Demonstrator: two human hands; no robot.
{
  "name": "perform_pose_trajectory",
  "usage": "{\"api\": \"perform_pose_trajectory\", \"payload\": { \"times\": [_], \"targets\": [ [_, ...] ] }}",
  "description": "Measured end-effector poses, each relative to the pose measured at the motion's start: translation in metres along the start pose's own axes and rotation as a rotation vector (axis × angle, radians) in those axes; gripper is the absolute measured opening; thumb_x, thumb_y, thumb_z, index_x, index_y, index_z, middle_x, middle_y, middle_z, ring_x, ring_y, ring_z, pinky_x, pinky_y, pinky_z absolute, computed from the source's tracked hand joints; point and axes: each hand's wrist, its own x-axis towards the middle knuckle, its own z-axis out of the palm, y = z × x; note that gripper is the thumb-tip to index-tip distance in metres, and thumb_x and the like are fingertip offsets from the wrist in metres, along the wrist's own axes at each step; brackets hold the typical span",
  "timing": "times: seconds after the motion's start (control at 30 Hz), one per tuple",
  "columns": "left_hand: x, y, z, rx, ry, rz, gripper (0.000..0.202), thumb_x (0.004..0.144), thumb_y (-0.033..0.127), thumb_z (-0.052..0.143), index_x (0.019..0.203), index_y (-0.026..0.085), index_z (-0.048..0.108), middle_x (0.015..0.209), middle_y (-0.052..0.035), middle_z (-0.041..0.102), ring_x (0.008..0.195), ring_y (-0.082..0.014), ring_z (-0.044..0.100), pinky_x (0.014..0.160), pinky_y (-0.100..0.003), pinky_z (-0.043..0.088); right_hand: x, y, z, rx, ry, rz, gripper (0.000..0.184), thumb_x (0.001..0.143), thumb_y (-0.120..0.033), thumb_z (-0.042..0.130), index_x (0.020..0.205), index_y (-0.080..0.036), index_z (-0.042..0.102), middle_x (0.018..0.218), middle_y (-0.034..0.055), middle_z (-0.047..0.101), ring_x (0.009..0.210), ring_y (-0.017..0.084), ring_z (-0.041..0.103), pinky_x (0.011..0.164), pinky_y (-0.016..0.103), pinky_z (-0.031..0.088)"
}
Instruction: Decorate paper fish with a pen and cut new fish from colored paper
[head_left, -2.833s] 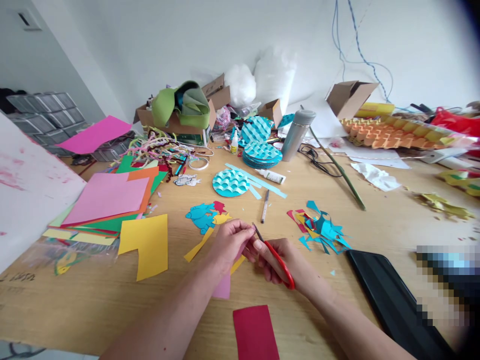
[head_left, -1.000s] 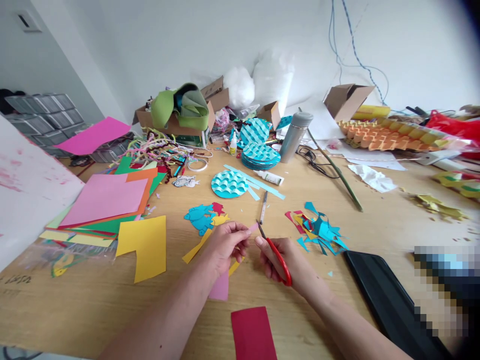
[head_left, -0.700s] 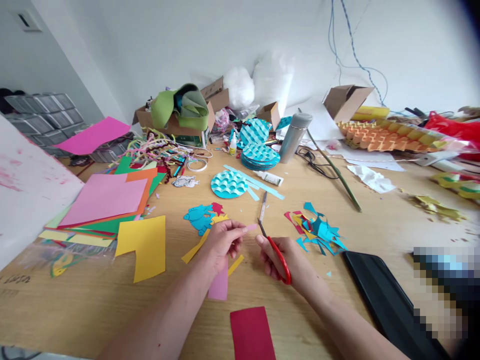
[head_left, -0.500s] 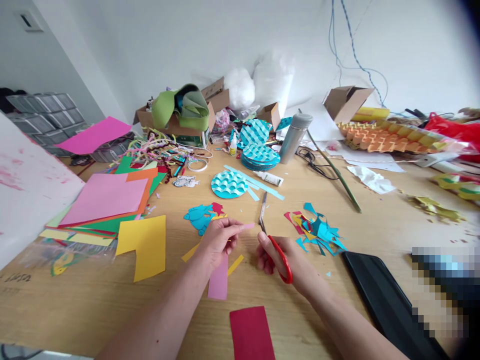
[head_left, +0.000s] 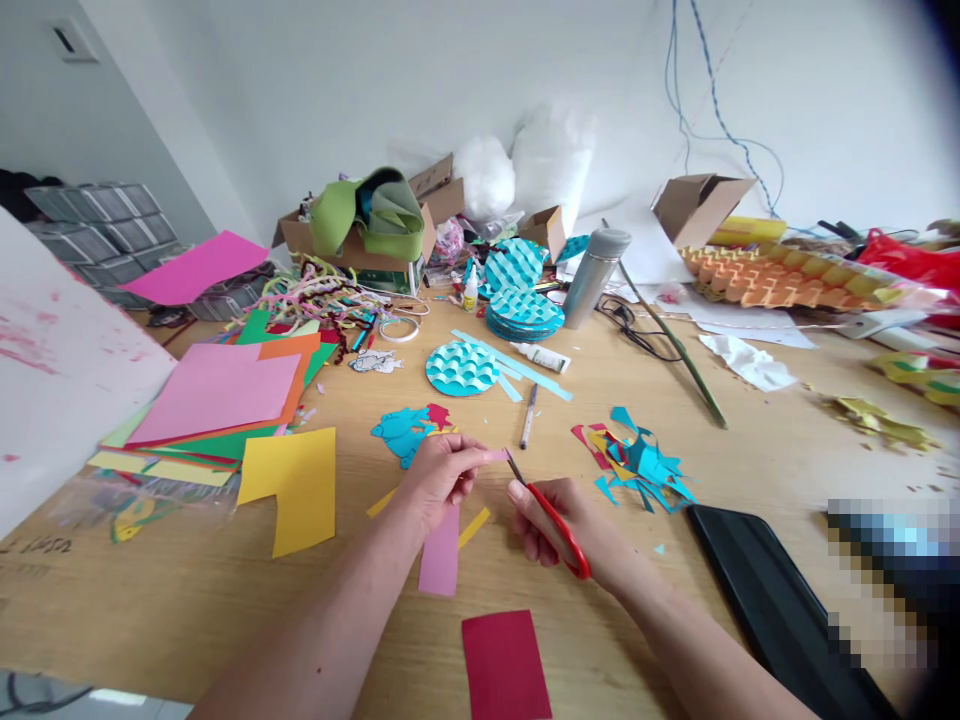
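Note:
My left hand (head_left: pixel 444 475) pinches a small pink paper piece (head_left: pixel 493 455), which sticks out to the right from the fingertips. My right hand (head_left: pixel 551 515) is closed around the red handles of a pair of scissors (head_left: pixel 559 525). The dark blades meet the tip of the pink piece. Below my left hand lies a pink paper strip (head_left: pixel 439 560), with a yellow strip (head_left: pixel 474 527) beside it. Blue fish cutouts (head_left: pixel 405 432) and a dark red cutout (head_left: pixel 438 414) lie just behind that hand. Nearer me is a dark red paper rectangle (head_left: pixel 507 664).
Blue and red paper scraps (head_left: pixel 645 462) lie right of my hands, near a black tablet-like slab (head_left: pixel 757 580). A pen (head_left: pixel 529 416) lies ahead. Coloured sheets (head_left: pixel 217 390) and a yellow sheet (head_left: pixel 304 490) are left. A steel flask (head_left: pixel 594 278) stands behind.
My right hand has brought the scissors' blades to the tip of the pink piece, tilting them leftward off the pen. My left hand keeps its pinch. The view has shifted slightly.

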Motion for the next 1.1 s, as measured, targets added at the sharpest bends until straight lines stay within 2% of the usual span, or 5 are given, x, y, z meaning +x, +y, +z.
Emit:
{"api": "perform_pose_trajectory", "payload": {
  "times": [0.23,0.47,0.63,0.77,1.1],
  "targets": [
    [0.0041,-0.0026,-0.0038,-0.170,-0.007,0.004,0.022,0.054,0.023,0.077,0.069,0.015,0.062,0.055,0.0035,0.055,0.044,-0.0060,0.046,0.035,-0.017,0.025,0.0031,-0.0035,-0.0032,-0.246,0.193,-0.043,0.061,0.083,-0.074,0.042,0.059,-0.019,0.052,0.052,0.0049,0.061,0.046,0.015,0.054,0.048,0.025,0.038],
    [0.0028,-0.0009,-0.0039,-0.471,-0.119,0.017,0.013,0.061,0.014,0.075,0.069,0.013,0.065,0.072,-0.0039,0.068,0.068,-0.0132,0.064,0.068,-0.026,0.054,-0.0013,-0.0081,-0.0044,-0.536,0.297,-0.049,0.059,0.088,-0.071,0.034,0.058,-0.022,0.047,0.055,0.0077,0.062,0.049,0.017,0.054,0.049,0.027,0.030],
    [0.0011,-0.0027,-0.0038,-0.540,-0.152,-0.008,0.012,0.063,0.010,0.071,0.073,0.014,0.064,0.088,-0.0098,0.073,0.088,-0.0237,0.071,0.089,-0.038,0.053,-0.0015,-0.0070,-0.0013,-0.723,0.370,-0.102,0.051,0.091,-0.063,0.038,0.058,-0.024,0.040,0.057,0.0091,0.063,0.051,0.019,0.056,0.050,0.028,0.026],
    [0.0010,-0.0039,-0.0035,-0.565,-0.200,-0.060,0.014,0.064,0.010,0.070,0.074,0.014,0.062,0.091,-0.0098,0.072,0.085,-0.0274,0.072,0.086,-0.043,0.054,-0.0024,-0.0073,0.0004,-0.806,0.343,-0.141,0.047,0.092,-0.058,0.040,0.060,-0.023,0.041,0.058,0.0097,0.065,0.053,0.020,0.060,0.051,0.029,0.026],
    [0.0071,-0.0034,-0.0066,-0.622,-0.064,0.033,0.008,0.067,0.010,0.068,0.072,0.013,0.063,0.085,-0.0087,0.072,0.088,-0.0234,0.072,0.093,-0.038,0.052,-0.0015,-0.0032,-0.0053,-1.039,0.458,-0.091,0.041,0.096,-0.047,0.041,0.067,-0.021,0.056,0.064,0.0105,0.068,0.060,0.024,0.065,0.052,0.031,0.027]
  ]
}}
